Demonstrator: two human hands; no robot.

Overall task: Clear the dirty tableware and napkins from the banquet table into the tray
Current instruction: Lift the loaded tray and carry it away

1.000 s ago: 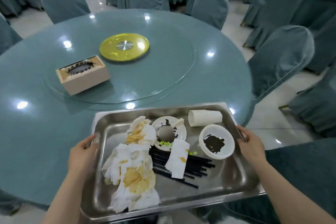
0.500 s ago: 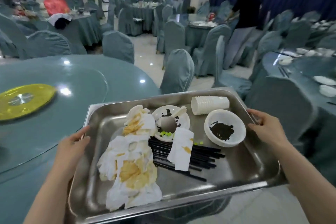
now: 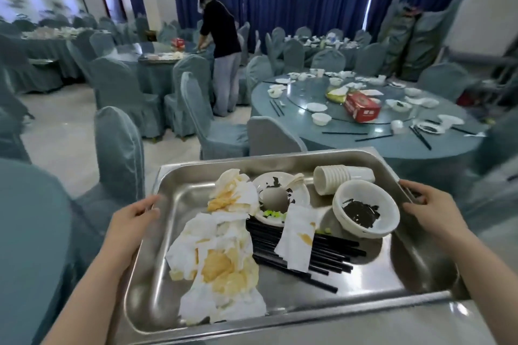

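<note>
Steel tray (image 3: 414, 274) with stained napkins (image 3: 218, 258), black chopsticks (image 3: 322, 255), dirty bowl (image 3: 365, 209), toppled cups (image 3: 340, 178).

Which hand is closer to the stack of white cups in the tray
Right. The right hand grips the tray rim just beside the stack of white cups; the left hand holds the opposite rim, across the napkins.

Both forearms reach forward and slightly inward, bare. Left hand (image 3: 131, 221) grips the left rim of the tray (image 3: 414, 269) — thumb on top of the edge, fingers hidden under it. Right hand (image 3: 429, 206) grips the right rim, fingers curled over the edge — wrist straight. Hands level, well apart.
</note>
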